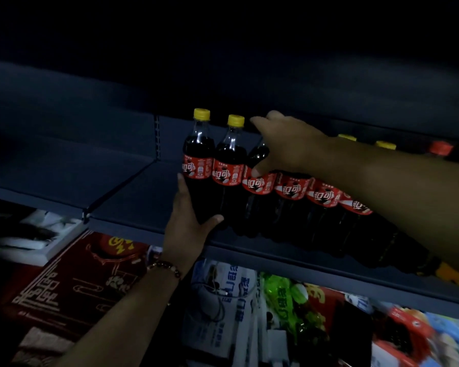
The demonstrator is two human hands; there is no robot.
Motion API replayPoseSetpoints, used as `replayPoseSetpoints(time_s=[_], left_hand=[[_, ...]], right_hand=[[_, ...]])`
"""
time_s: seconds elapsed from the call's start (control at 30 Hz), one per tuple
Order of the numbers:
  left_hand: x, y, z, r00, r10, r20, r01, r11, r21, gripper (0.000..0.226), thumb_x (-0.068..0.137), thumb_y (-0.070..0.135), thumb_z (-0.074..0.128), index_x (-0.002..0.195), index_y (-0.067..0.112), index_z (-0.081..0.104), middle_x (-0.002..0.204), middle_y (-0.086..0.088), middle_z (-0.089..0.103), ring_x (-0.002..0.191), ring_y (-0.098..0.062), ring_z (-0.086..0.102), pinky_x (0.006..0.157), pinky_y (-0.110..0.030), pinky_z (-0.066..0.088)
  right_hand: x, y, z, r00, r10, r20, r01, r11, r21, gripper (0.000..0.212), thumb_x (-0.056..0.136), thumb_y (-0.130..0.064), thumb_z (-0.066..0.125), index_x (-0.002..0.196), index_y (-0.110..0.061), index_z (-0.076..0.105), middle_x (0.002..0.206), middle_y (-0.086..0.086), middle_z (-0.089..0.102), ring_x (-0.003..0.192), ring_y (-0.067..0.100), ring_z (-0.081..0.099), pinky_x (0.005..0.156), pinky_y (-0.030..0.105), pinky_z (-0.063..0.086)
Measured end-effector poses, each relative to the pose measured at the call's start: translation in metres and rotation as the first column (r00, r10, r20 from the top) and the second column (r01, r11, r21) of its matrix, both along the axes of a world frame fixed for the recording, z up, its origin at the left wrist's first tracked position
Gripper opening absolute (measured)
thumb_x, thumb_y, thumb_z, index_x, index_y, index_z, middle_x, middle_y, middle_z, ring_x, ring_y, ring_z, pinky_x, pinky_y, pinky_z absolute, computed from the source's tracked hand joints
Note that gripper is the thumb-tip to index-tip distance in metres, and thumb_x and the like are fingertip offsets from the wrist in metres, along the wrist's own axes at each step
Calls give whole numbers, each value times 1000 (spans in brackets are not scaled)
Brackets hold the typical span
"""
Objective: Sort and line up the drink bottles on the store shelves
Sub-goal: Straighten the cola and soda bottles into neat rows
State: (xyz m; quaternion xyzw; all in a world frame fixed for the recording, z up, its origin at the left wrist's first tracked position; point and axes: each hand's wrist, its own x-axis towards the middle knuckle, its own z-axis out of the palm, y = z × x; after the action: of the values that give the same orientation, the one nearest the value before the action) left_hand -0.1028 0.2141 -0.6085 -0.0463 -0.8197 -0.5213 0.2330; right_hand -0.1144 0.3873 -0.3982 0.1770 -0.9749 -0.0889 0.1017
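Note:
A row of several dark cola bottles with red labels stands on the grey shelf [133, 207], running from the middle to the right. My left hand [188, 226] cups the base of the leftmost bottle [198, 165], fingers flat along its left side and thumb across its front. My right hand [284, 144] reaches over the row and covers the top of the third bottle [257, 181], thumb pressed on its shoulder just above the label. The second bottle [229, 165] stands between them with a yellow cap. My right forearm hides the tops of the bottles further right.
The left half of the shelf is bare, with an upright slotted post [157, 136] at its back. Yellow caps [386, 145] and a red cap [441, 148] show behind my right arm. Below the shelf lie printed boxes and bags [223, 313]. The scene is dark.

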Motion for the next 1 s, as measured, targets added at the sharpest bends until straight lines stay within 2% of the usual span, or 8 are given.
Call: replayPoseSetpoints(time_s=[0.17, 0.33, 0.47, 0.53, 0.63, 0.77, 0.87, 1.0], left_hand=[[-4, -2, -2, 999, -30, 31, 29, 999, 14, 122, 79, 36, 79, 152, 38, -17, 162, 10, 17, 144, -6, 20, 108, -27, 27], [-6, -3, -3, 999, -40, 37, 39, 999, 16, 120, 79, 35, 79, 153, 38, -17, 161, 9, 18, 143, -4, 21, 111, -32, 30], [-2, -3, 3, 998, 6, 57, -1, 997, -81, 121, 79, 44, 77, 153, 35, -18, 163, 1, 12, 147, -16, 19, 110, -40, 34], [5, -5, 10, 994, 78, 77, -62, 979, -192, 117, 78, 53, 74, 154, 32, -12, 163, -6, 9, 146, -27, 21, 109, -46, 36], [20, -11, 24, 988, 152, -13, -143, 893, -427, 104, 80, 55, 71, 157, 24, 8, 160, -15, 18, 141, -36, 29, 109, -52, 37], [43, -13, 57, 991, 23, -130, -102, 754, -649, 85, 82, 49, 71, 152, 19, 32, 152, -15, 37, 136, -36, 38, 105, -57, 40], [68, 5, 96, 991, -101, -88, 4, 678, -735, 83, 86, 47, 69, 154, 27, 26, 159, -6, 27, 141, -30, 31, 111, -45, 31], [101, 53, 138, 964, -264, 19, 166, 546, -821, 84, 89, 58, 58, 153, 44, 5, 162, 14, 8, 146, -15, 16, 112, -26, 19]], right_hand=[[-2, 1, 0, 1000, 17, 5, -16, 1000, -21, 112, 67, -47, 85, 153, -15, 21, 143, 12, 37, 127, 30, 45, 94, 44, 50], [-3, 4, -4, 999, 36, -23, -37, 999, -22, 118, 69, -50, 83, 156, -16, 11, 148, 12, 34, 131, 30, 42, 97, 40, 46], [4, 8, -13, 991, 86, -101, -86, 996, 7, 109, 76, -51, 77, 156, -13, 13, 158, 17, 22, 145, 31, 23, 118, 40, 19], [10, 11, -19, 986, 103, -129, -105, 994, -13, 105, 80, -52, 72, 156, -14, 11, 161, 17, 14, 148, 31, 14, 121, 40, 7], [30, 20, -26, 981, 131, -145, -143, 987, -74, 98, 87, -52, 65, 157, -18, 6, 164, 13, 3, 151, 29, 4, 121, 37, -2], [75, 40, -30, 984, 151, -95, -166, 968, -186, 88, 92, -53, 57, 158, -25, 6, 165, 4, -1, 151, 21, -1, 118, 31, -7], [108, 69, -32, 993, 113, 16, -103, 944, -312, 84, 92, -53, 57, 157, -31, 9, 164, -5, 3, 150, 15, 2, 117, 25, -6], [152, 129, -28, 991, 74, 115, -15, 895, -447, 80, 90, -53, 60, 155, -38, 15, 163, -13, 10, 148, 8, 10, 119, 24, 12]])
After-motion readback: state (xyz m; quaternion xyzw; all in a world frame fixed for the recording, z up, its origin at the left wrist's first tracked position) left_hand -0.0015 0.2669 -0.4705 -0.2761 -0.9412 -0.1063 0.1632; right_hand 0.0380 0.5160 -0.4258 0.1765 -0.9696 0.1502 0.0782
